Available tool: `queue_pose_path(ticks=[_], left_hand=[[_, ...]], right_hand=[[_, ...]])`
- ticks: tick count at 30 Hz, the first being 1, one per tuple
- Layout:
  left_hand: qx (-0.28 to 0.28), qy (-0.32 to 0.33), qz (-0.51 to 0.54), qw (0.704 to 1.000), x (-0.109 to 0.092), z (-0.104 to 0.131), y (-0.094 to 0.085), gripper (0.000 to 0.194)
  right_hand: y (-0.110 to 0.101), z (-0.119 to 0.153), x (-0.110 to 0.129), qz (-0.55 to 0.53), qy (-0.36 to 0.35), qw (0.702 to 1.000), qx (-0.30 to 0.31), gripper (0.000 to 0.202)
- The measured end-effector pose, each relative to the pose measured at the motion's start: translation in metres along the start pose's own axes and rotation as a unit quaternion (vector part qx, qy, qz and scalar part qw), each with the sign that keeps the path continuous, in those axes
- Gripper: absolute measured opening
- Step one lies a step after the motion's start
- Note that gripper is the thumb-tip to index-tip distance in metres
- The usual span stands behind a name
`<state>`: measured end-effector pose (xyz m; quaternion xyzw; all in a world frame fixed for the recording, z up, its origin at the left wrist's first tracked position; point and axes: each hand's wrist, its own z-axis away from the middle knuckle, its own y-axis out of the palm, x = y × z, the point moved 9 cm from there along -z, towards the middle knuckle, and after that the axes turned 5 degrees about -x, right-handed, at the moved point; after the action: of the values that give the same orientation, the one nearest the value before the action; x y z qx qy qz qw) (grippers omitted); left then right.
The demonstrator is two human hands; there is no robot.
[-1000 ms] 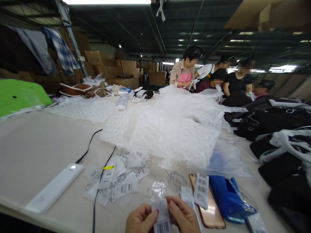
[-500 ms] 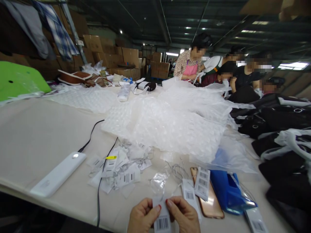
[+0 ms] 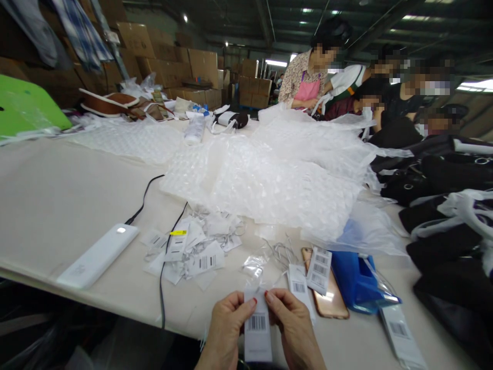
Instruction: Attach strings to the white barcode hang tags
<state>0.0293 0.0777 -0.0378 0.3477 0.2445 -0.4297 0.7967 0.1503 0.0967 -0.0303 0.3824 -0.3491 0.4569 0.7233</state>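
Note:
Close to the table's front edge, a white barcode tag (image 3: 258, 341) hangs upright between my hands. My left hand (image 3: 231, 324) pinches its left side, thumb over the front. On the other side, my right hand (image 3: 290, 318) is closed by the tag's upper right edge; what its fingertips grip is partly hidden. A clear plastic loop (image 3: 254, 267) lies just above the tag. Right of my hands is a stack of barcode tags (image 3: 298, 288), with thin grey strings (image 3: 283, 252) above it. More tags (image 3: 319, 270) rest on a gold phone (image 3: 331, 303).
A blue tape dispenser (image 3: 356, 282) stands at right beside more tags (image 3: 400, 329). Loose tags (image 3: 204, 262) lie left of my hands, a black cable (image 3: 162, 293) crossing them. Further left is a white power bank (image 3: 100, 254). Bubble wrap (image 3: 262, 190) covers the middle; black bags (image 3: 447, 226) pile right.
The view has tilted down, so the table sits higher in the picture and more of the held tag shows. Both hands keep nearly the same pose at the tag.

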Motion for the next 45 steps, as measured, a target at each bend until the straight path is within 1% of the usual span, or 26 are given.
queue_pose_path(ticks=[3,6,12,17,20,22,25,29,32,40,45], left_hand=[[0.014,-0.011,0.031,0.999,0.001,0.001,0.006,0.022],[0.025,-0.009,0.056,0.998,0.003,0.001,0.01,0.025],[0.021,-0.004,0.058,0.998,0.007,-0.002,0.005,0.021],[0.001,0.013,0.027,1.0,0.01,-0.005,-0.003,0.023],[-0.003,0.015,0.016,1.0,0.015,-0.008,-0.007,0.026],[0.002,0.007,0.021,1.0,0.017,-0.009,-0.007,0.027],[0.02,-0.005,0.043,0.999,0.014,-0.006,-0.001,0.024],[0.043,-0.018,0.061,0.997,0.009,0.0,0.007,0.022],[0.051,-0.033,0.063,0.996,0.011,0.001,0.008,0.024],[0.066,-0.033,0.063,0.995,0.014,0.0,0.009,0.025],[0.057,-0.037,0.064,0.996,0.016,-0.002,0.007,0.027]], right_hand=[[0.0,0.0,-0.006,-0.026,0.018,0.999,-0.01,0.033],[-0.001,-0.001,-0.011,-0.028,0.019,0.999,-0.014,0.034],[-0.002,-0.002,-0.017,-0.018,0.02,1.0,0.01,0.032],[-0.006,-0.002,-0.017,0.019,-0.012,1.0,0.003,0.03],[-0.007,-0.002,-0.017,0.007,-0.017,1.0,-0.006,0.029],[-0.006,-0.002,-0.016,0.001,-0.014,1.0,-0.005,0.03],[-0.005,-0.002,-0.016,-0.008,0.003,1.0,0.0,0.032],[-0.002,-0.001,-0.022,-0.06,0.072,0.995,0.026,0.034],[0.001,0.002,-0.023,-0.075,0.099,0.991,0.048,0.032],[0.003,0.004,-0.02,-0.107,0.1,0.986,0.073,0.027],[0.002,0.006,-0.021,-0.088,0.085,0.99,0.077,0.029]])
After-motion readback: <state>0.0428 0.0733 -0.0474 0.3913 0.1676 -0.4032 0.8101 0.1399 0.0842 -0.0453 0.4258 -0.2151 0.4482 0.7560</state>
